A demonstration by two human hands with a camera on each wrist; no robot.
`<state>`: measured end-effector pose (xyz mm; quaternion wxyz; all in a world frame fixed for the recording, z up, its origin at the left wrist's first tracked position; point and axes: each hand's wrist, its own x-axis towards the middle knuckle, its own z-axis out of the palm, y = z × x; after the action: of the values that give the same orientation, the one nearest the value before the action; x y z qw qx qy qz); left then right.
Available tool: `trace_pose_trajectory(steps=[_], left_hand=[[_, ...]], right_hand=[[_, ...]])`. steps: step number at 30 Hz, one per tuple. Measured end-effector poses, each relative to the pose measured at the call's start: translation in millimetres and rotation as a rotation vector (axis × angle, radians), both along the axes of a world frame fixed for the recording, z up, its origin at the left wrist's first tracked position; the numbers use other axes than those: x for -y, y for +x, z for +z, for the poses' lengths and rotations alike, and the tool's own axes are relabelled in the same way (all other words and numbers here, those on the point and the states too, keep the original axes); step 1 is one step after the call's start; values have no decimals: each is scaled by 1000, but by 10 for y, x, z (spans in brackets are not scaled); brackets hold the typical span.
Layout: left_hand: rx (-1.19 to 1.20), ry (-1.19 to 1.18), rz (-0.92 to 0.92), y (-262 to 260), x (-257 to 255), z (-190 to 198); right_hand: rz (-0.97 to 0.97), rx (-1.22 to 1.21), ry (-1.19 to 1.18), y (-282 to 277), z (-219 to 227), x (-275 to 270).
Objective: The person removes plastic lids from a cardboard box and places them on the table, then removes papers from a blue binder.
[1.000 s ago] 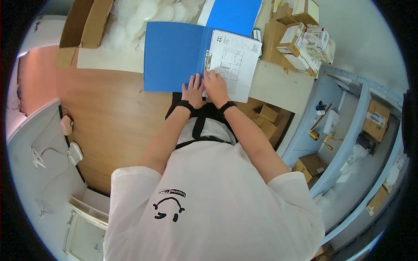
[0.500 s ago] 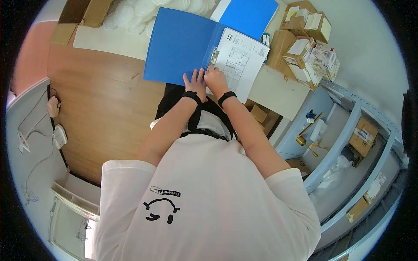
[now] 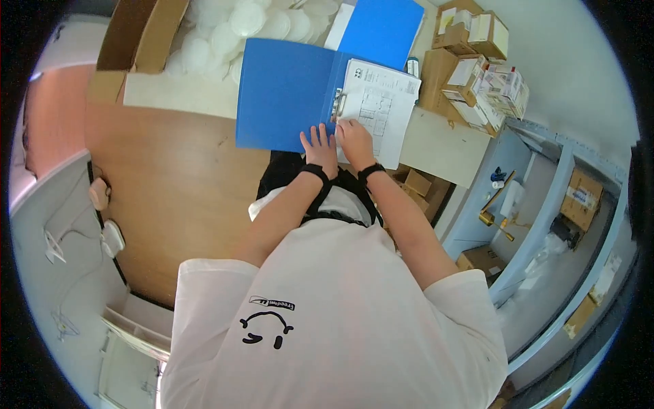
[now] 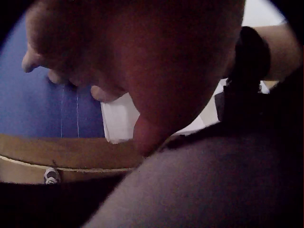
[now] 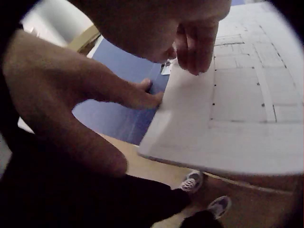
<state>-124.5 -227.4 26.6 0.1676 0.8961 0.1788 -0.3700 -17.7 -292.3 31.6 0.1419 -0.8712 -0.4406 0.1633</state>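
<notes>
A blue clip folder (image 3: 283, 92) lies spread out on the table, with a stack of papers (image 3: 392, 140) on its right side. The top sheet bears a printed floor plan. A metal clip (image 3: 337, 101) sits along the spine, by the papers' left edge. My left hand (image 3: 320, 151) rests on the folder's lower edge beside the spine, fingers spread. Just below the clip, my right hand (image 3: 355, 142) has its fingers curled at the papers' left edge. In the right wrist view, those fingers (image 5: 197, 50) bend down onto the sheet, and the thumb is near the edge.
Another blue folder (image 3: 385, 31) lies behind the first. White round plastic lids (image 3: 248, 20) are heaped at the back beside a cardboard box (image 3: 139, 41). Several small boxes (image 3: 470, 75) are piled at the table's right. A blue-grey shelf unit (image 3: 538, 211) stands at the right.
The right hand's fingers, stretched toward the clip earlier, are now curled in at the papers' edge. The left hand stays beside the spine. The head view has shifted.
</notes>
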Motion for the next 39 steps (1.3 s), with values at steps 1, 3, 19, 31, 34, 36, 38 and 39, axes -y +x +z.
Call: trace_pose_trajectory(steps=[1,3,19,31,34,36,38,39], left_hand=[[9,28,7,11,7,-6],[38,-5,-29,44,-83,97],[-39,-578,1008,565,-189,-388],[21,-830,1141,546,-143,-299],[57,-1196,996,521,-205,-326],[57,-1330,1052,456,-273,-526],[35,-1340,1039,454,-409,-356],[6,-1349,1030,446,-459,-254]], right_hand=[[-109,-56,87,-19,40,63],[-294,-35,167,9,-57,332],[-827,-792,20,795,-386,1532],[-933,-637,166,630,-571,1576],[-991,-793,240,720,-413,1561],[-898,-701,231,761,-138,1525],[-818,-759,271,802,-38,1470],[-739,-820,305,791,-2,1449]])
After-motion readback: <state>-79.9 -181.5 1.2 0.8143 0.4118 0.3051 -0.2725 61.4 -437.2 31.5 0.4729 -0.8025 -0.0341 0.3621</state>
